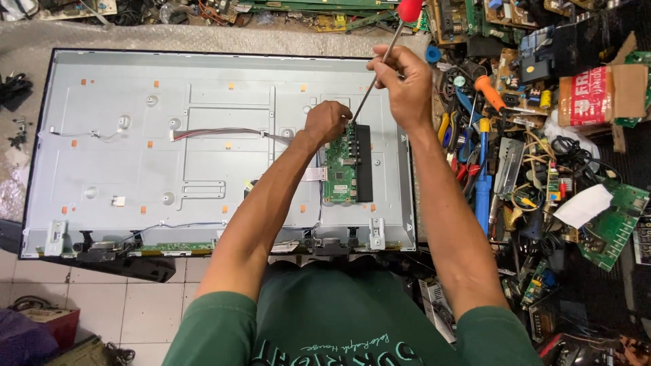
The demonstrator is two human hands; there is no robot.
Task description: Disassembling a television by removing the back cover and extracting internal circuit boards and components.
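Head view, only one I have. Flat-screen panel (203, 135) lies face down on the floor, back cover already off, bare metal chassis showing. Green circuit board (341, 169) sits on the right part of the chassis, next to a black strip (364, 163) along its right edge.

Right hand (405, 85): grip clamped around the shaft of a red-handled screwdriver (386, 54), tip down at the board's top edge, about the upper corner. Handle tilts up and away from me.

Left hand (327, 120): fingers curled together in a loose fist, resting at the board's top left corner, just beside the driver tip. I can't tell if it pinches a screw or only steadies the board.

Progress, my read: the board looks seated in place, flat white ribbon (314, 174) plugged at its left edge, grey wire bundle (224, 132) running across the chassis toward it. So work is at the top-corner screw stage. Whether the screw goes in or comes out, I can't tell. Other board screws are too small to check. The narrow green strip board (178, 247) at the near edge is in place.

Right of the panel: heap of spare boards, an orange-handled driver (489, 91), blue tool (482, 190), pliers and cables. Untouched.
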